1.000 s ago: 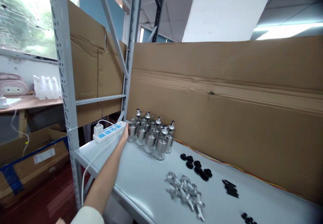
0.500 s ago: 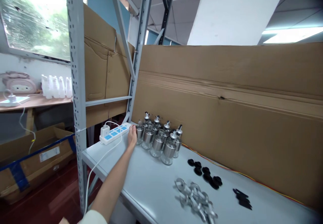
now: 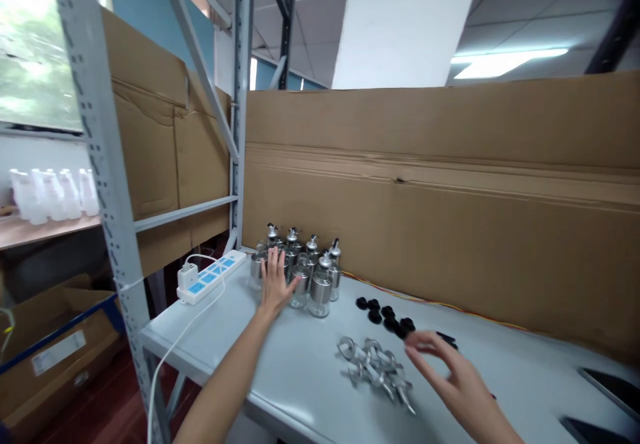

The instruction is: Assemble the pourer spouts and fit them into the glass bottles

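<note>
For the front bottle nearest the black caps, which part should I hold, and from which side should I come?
Probably grip the steel-sleeved body of the front bottle and come in from the front right. It stands upright at the corner of the bottle cluster, so those sides are free, while neighbours crowd its left and back. The spout on top is small and narrow. The left hand lies open at the cluster's front.

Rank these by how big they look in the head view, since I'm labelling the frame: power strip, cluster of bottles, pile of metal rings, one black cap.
1. cluster of bottles
2. pile of metal rings and power strip: look alike, unranked
3. black cap
</note>
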A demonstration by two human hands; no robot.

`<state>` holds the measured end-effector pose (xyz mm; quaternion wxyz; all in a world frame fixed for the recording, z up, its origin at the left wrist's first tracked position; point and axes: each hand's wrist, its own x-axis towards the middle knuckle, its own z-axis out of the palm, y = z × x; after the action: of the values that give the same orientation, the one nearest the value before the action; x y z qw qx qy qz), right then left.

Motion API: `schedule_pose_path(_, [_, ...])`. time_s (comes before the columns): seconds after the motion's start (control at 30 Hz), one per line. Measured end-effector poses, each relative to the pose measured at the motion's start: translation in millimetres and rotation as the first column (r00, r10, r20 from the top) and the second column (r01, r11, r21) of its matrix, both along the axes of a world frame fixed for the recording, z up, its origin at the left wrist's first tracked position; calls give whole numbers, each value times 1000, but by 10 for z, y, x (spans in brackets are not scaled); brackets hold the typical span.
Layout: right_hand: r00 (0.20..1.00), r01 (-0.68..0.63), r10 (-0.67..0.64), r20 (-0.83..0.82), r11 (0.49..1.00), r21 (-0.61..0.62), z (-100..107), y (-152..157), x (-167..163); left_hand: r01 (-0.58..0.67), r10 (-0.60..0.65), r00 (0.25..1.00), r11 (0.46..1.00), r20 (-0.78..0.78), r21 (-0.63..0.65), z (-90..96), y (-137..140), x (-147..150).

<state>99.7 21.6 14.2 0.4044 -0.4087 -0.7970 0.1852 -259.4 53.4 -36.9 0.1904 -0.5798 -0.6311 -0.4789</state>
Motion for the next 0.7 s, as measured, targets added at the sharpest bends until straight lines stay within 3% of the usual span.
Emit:
schedule_pose_path(0.13, [990, -130, 120, 77, 982, 139, 335, 186, -470, 26, -29, 997, 999, -78, -37, -26, 41, 32])
schedule_pose_path(0.27, [959, -252, 224, 174, 954, 160, 442, 300, -865, -54, 44, 981, 997, -187, -49, 3, 28, 133])
schedule_pose_path(0.5, [861, -352, 266, 433, 927, 131, 245, 417, -1238, -139, 131, 963, 990, -235, -16, 64, 1, 207])
schedule_pose_path(0.63, [854, -377, 292, 430, 917, 127, 82, 520, -1177, -149, 141, 963, 989, -228, -20, 79, -11, 202])
schedule_pose_path(0.7, [846, -414, 338, 413, 904, 108, 104, 498, -1056, -140, 135, 966, 990, -222, -9, 84, -18, 196])
